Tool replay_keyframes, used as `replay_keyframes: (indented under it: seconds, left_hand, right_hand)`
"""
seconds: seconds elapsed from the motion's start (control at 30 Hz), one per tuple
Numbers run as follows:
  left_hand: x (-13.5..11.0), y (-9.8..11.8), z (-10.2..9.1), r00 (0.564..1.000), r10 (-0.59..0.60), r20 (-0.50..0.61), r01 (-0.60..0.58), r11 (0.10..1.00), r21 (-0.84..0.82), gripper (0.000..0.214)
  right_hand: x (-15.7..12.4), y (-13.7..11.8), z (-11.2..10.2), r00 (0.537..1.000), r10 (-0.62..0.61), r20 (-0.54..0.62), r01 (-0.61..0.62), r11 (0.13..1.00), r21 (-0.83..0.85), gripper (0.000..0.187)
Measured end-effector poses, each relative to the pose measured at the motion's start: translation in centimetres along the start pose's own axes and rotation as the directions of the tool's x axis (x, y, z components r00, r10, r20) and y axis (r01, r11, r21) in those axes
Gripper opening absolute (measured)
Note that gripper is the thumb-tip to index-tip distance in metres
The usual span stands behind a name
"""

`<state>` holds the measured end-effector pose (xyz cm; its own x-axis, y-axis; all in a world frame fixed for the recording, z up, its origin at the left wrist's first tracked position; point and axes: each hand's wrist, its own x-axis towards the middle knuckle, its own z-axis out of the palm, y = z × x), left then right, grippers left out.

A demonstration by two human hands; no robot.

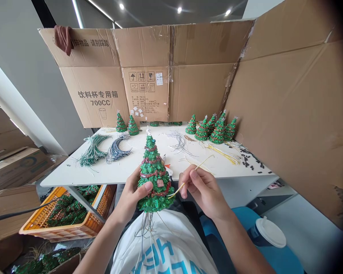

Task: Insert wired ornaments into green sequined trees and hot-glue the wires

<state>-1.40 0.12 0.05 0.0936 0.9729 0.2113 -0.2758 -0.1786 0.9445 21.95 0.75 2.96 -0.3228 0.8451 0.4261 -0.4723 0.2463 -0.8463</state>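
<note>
So here the left hand (131,198) is wrapped around the lower part of a beaded Christmas tree (154,171), fingers closed behind it and the thumb pressed on the front of the green tiers. The tree is upright, held in the air just in front of the near edge of the white table (117,173), over the person's lap. Thin loose wires (147,232) hang out of its bottom.

The right hand (202,188) has thumb and forefinger pinched tight on a thin yellow strand (204,163). One end pokes into the tree's lowest tier on the right side, and the other sticks up and away over the table. My read is that this is the bit where the strand gets worked in around the bottom tier. Feeding it further looks like it calls for a steady hold on the tree and small, careful pushes, since the strand looks flimsy.

On the table there's a green wire bundle (93,150), a darker wire bundle (116,150) right beside it, more yellow strands (223,152) and some small black pieces (251,160) to the right. A cluster of finished trees (214,129) sits at the back right, and two small trees (126,123) at the back left. Cardboard walls (148,76) box the table in. Below left is an orange basket (60,224) of green stuff, and a lidded paper cup (270,232) sits low right.
</note>
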Motion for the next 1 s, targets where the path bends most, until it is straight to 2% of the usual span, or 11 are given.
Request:
replay_keyframes:
  seconds: [0.33, 0.57, 0.8, 1.0]
  left_hand:
    - [0.0, 0.0, 0.1, 1.000, 0.003, -0.020, -0.002, 1.000, 0.008, 0.061]
    - [0.0, 1.1, 1.2, 0.999, 0.012, -0.050, -0.012, 1.000, 0.000, 0.060]
    - [0.2, 0.3, 0.6, 1.000, 0.011, -0.020, -0.011, 1.000, 0.008, 0.059]
    - [0.2, -0.2, 0.1, 1.000, 0.004, -0.029, -0.004, 1.000, 0.018, 0.057]
  right_hand:
    - [0.0, 0.2, 0.1, 1.000, -0.007, 0.012, 0.007, 1.000, -0.011, 0.034]
    - [-0.3, 0.1, 0.0, 0.997, -0.076, -0.006, 0.074, 0.988, -0.139, 0.031]
    - [-0.9, -0.2, 0.0, 0.976, -0.214, -0.049, 0.184, 0.920, -0.345, 0.027]
    - [-1.2, 0.0, 0.0, 0.945, -0.328, 0.008, 0.293, 0.833, -0.469, 0.026]
